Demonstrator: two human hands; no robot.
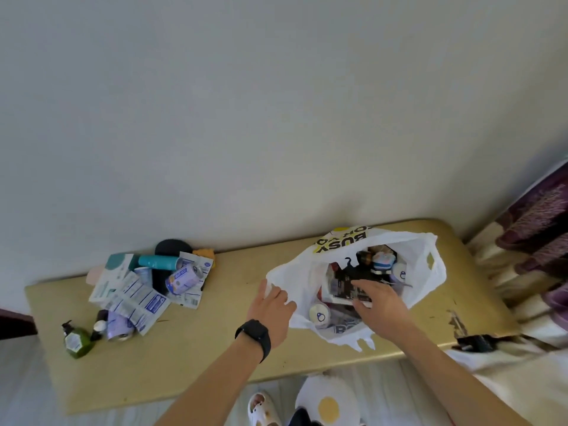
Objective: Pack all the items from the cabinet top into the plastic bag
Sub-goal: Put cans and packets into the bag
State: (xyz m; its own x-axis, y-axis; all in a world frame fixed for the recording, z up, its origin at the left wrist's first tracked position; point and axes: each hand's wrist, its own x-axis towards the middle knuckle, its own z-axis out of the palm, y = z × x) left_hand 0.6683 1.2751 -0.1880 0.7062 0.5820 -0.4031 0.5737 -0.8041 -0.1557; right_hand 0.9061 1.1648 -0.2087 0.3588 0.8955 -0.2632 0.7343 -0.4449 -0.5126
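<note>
The head camera looks down on a beige cabinet top [215, 339] that stands against a white wall. The plastic bag [430, 272], white with yellow print at its far edge, lies on the right part of the top with its mouth wide open.

The left hand [272, 305], with a black watch [254, 333] on the wrist, pinches the left rim of the bag between thumb and curled fingers. The right hand [381, 305] is inside the mouth of the bag. Its fingers lie stretched over a flat box [338, 284] with dark print and the thumb is at the near edge of the box. If it really grips the box, I cannot tell.

In the bag there are also a white round jar [319, 315] and a small figure [384, 262].

On the left part of the top, well apart from the bag, a pile is not yet packed: white packets [144, 299], a purple can [184, 278], a teal tube [158, 262], a green pump bottle [76, 341] and a small dark bottle [99, 329].
</note>
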